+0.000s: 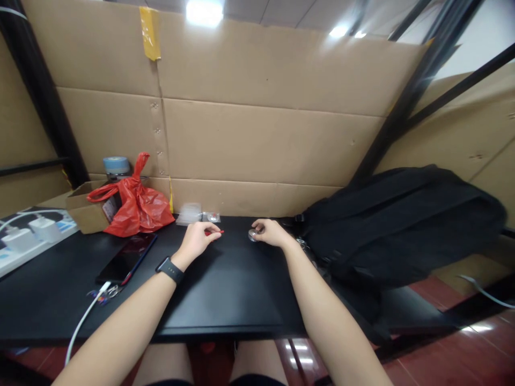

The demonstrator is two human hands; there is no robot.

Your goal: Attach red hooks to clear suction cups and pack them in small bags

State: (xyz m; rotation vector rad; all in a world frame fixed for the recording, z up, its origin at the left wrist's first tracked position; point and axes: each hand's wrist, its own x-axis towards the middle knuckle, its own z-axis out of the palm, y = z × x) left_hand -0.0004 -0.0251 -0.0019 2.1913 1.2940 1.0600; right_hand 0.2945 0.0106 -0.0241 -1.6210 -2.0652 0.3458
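Note:
Between the thumb and fingers of my left hand [197, 238] is a small thin red piece [219, 232]; its kind is too small to tell. My right hand [272, 233] grips a small round silvery object [253, 235] from its right side, at or just over the black table [237, 289]; I cannot tell whether it touches the surface. The two hands are apart, with bare tabletop between them. Behind my left hand lie clear plastic bags [189, 214] and a small packet [212, 217] with something red and silver in it.
At the left are a knotted red plastic bag [139, 206], a cardboard box [86, 209], a phone [127, 258] on a white cable [82, 321], and a power strip [24, 249]. A black backpack [402, 220] borders the right side. A cardboard wall [257, 145] stands behind.

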